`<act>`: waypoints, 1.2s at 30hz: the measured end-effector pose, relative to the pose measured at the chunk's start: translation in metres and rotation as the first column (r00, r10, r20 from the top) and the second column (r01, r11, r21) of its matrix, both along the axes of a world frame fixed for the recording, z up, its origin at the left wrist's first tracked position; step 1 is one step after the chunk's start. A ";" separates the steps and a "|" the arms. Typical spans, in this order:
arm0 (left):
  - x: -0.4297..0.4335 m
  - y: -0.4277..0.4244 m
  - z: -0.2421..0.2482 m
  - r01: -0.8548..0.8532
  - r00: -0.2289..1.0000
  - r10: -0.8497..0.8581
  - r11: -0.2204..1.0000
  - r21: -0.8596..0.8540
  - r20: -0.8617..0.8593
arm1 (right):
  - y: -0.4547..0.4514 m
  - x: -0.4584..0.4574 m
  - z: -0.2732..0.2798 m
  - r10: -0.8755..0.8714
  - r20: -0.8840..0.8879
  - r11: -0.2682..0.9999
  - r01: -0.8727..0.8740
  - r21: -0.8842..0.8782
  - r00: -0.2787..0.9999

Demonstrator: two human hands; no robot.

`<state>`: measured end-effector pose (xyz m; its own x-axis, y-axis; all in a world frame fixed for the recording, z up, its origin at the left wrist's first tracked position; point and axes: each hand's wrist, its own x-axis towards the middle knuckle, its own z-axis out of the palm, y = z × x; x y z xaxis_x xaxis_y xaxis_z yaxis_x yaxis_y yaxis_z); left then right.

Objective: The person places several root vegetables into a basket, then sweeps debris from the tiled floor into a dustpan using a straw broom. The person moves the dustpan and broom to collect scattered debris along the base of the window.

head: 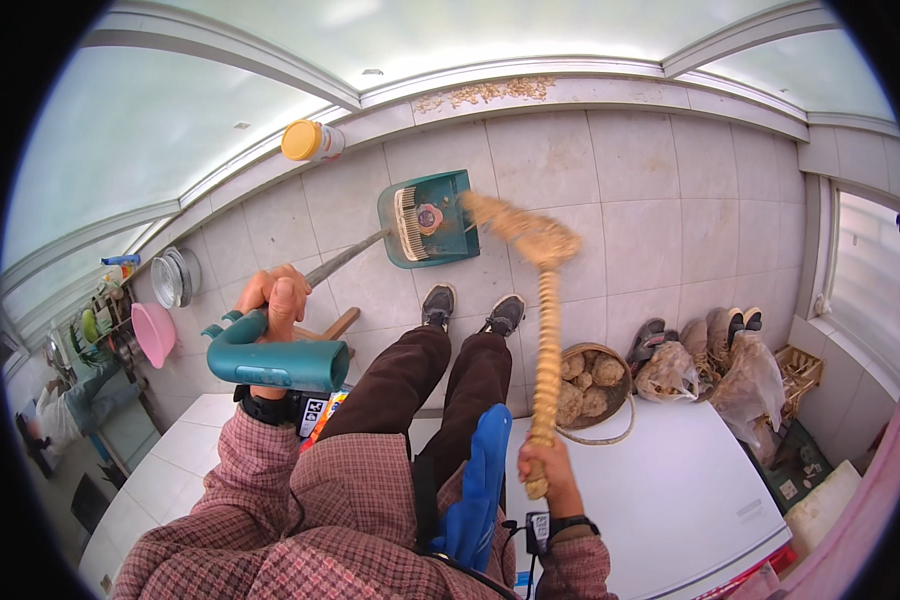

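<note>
My left hand (pixel 279 300) grips the grey pole of a green long-handled dustpan (pixel 450 255), just by its green plastic top end. The pan lies on the tiled floor ahead of my feet, with a pale comb-like strip, a small round pinkish item and some debris in it. In my right hand (pixel 553 469) is the bound, ridged handle of a straw hand broom (pixel 547 337). Its blurred bristle head points left, and its tip is at the right edge of the dustpan.
A yellow-lidded tub (pixel 301 140) stands by the window ledge, where bits lie scattered. On the right are a basket (pixel 624 409) of brown lumps, shoes (pixel 649 337), plastic bags (pixel 667 371) and a white surface (pixel 645 480). A pink basin (pixel 154 334) and metal bowls (pixel 172 277) are left.
</note>
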<state>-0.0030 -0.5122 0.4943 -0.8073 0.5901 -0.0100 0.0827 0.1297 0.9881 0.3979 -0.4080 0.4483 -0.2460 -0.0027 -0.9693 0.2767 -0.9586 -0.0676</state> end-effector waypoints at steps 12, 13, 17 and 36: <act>-0.002 -0.018 0.000 -0.023 1.000 0.023 1.000 0.003 -0.012 | 0.059 -0.068 -0.121 -0.134 0.079 0.958 0.109 0.265 0.988; 0.000 -0.017 -0.001 -0.020 1.000 0.020 1.000 0.003 -0.011 | 0.044 -0.064 -0.115 -0.063 0.072 0.967 0.043 0.250 0.995; 0.010 -0.009 -0.001 -0.051 0.999 0.051 0.999 -0.018 -0.018 | 0.000 -0.047 -0.080 0.197 0.101 0.968 -0.209 0.136 0.975; -0.052 -0.033 0.024 0.128 0.992 -0.128 0.991 -0.023 -0.005 | 0.042 0.048 0.037 0.327 0.467 0.817 -0.494 0.297 0.822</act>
<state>-0.0547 -0.5449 0.5178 -0.7251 0.6884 -0.0193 0.1068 0.1401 0.9844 0.4459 -0.3658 0.4854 0.0743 0.3777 -0.9229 0.7204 -0.6603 -0.2123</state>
